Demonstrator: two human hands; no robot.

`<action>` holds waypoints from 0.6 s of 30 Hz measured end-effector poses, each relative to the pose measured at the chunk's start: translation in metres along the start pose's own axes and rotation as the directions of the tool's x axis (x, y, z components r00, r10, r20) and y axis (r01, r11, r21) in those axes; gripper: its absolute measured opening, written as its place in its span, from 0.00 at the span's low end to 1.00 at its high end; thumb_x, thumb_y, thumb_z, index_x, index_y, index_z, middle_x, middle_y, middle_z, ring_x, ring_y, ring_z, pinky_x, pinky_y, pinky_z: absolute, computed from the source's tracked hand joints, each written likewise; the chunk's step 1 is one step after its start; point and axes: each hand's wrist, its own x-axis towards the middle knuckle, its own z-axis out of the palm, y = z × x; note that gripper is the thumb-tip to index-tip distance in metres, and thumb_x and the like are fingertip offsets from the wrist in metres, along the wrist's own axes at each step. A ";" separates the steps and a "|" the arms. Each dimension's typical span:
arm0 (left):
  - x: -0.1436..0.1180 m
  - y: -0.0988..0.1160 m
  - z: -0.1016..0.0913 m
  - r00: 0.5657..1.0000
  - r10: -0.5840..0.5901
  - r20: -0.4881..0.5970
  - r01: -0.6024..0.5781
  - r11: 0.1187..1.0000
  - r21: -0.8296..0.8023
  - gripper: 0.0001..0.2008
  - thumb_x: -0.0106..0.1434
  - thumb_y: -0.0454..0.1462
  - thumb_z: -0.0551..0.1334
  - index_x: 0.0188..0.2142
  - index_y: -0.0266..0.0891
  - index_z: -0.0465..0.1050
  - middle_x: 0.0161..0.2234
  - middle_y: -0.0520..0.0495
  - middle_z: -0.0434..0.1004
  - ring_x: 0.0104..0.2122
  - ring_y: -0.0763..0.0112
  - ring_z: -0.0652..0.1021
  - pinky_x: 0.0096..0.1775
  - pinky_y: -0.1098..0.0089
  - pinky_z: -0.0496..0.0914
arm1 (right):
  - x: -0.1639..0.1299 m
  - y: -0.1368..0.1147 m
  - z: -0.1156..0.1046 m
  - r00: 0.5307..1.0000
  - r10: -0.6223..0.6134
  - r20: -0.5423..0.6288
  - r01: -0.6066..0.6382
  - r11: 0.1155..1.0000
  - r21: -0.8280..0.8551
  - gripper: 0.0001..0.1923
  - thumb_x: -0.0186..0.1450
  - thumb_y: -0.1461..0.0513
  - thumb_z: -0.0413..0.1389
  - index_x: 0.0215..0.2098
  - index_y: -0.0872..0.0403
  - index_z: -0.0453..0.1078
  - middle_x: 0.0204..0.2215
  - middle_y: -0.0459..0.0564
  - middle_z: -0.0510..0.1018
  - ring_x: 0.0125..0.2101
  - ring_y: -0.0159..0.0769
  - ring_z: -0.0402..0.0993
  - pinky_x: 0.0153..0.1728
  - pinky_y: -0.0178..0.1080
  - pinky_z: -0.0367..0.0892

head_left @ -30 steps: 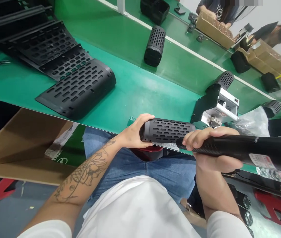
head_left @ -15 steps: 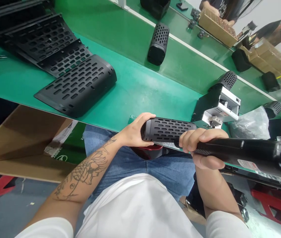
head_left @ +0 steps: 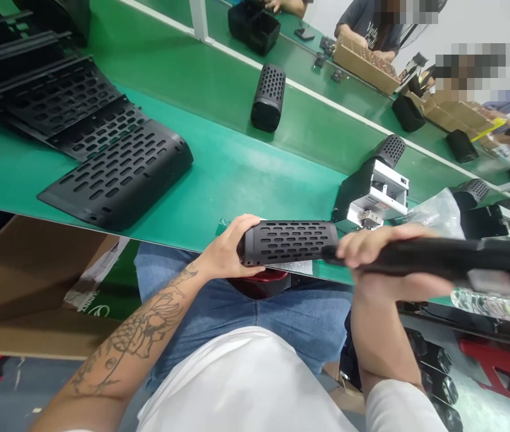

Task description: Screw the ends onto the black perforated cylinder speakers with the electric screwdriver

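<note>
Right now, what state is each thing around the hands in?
Left hand: closed around one end of the perforated casing.
Perforated casing: held lengthwise at the bench edge, slotted side up.
Right hand: closed around the black tool.
Black tool: roughly level, blurred; tip contact unclear.
Perforated panels: overlapping on the bench.
Silver-and-black machine: on the bench; power unclear.
Plastic bag: crumpled.

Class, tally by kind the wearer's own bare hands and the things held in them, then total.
Bare hands, left hand and right hand: 2
Black, slotted, rounded housing, in the left: 1
Black, cylindrical handheld tool, in the right: 1
Total: 4
</note>
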 end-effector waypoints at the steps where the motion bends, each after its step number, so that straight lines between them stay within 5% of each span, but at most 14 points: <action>1: -0.001 0.000 0.001 1.000 0.001 -0.007 0.000 1.000 0.014 0.61 0.60 0.41 0.89 0.86 0.50 0.62 0.75 0.31 0.81 0.75 0.33 0.83 0.76 0.34 0.82 | 0.012 -0.003 -0.012 0.987 -0.095 -0.128 0.086 0.993 -0.078 0.32 0.70 0.28 0.75 0.53 0.41 0.82 0.24 0.35 0.78 0.17 0.36 0.75 0.25 0.42 0.80; 4: -0.002 0.001 0.004 1.000 -0.013 -0.005 0.013 0.998 0.056 0.61 0.59 0.41 0.89 0.85 0.49 0.62 0.75 0.30 0.81 0.76 0.31 0.83 0.77 0.31 0.81 | 0.048 0.001 -0.052 0.837 -0.356 -0.415 0.173 0.892 -0.417 0.29 0.75 0.32 0.72 0.49 0.46 0.80 0.23 0.36 0.78 0.18 0.35 0.76 0.24 0.39 0.76; 7: -0.004 0.000 0.004 0.999 -0.043 0.021 0.041 0.996 0.085 0.62 0.58 0.41 0.89 0.85 0.49 0.61 0.75 0.29 0.80 0.76 0.29 0.83 0.76 0.30 0.81 | 0.067 0.020 -0.082 0.729 -0.464 -0.504 0.119 0.810 -0.574 0.36 0.71 0.26 0.71 0.44 0.46 0.74 0.20 0.36 0.75 0.17 0.37 0.74 0.22 0.39 0.71; 12: -0.004 -0.001 0.004 0.999 -0.031 0.014 0.030 0.997 0.078 0.63 0.58 0.40 0.89 0.85 0.49 0.60 0.76 0.29 0.80 0.76 0.30 0.83 0.76 0.30 0.82 | 0.062 0.036 -0.094 0.759 -0.413 -0.503 0.085 0.829 -0.552 0.39 0.65 0.23 0.71 0.39 0.44 0.70 0.17 0.34 0.71 0.14 0.38 0.70 0.20 0.43 0.71; 18: -0.002 0.001 0.006 0.999 -0.041 0.000 0.041 0.998 0.037 0.58 0.62 0.42 0.87 0.85 0.49 0.62 0.76 0.31 0.79 0.76 0.33 0.83 0.77 0.33 0.82 | 0.039 -0.015 -0.054 0.857 -0.261 -0.443 0.070 0.913 -0.403 0.33 0.70 0.29 0.75 0.46 0.46 0.80 0.22 0.36 0.78 0.17 0.37 0.74 0.21 0.41 0.76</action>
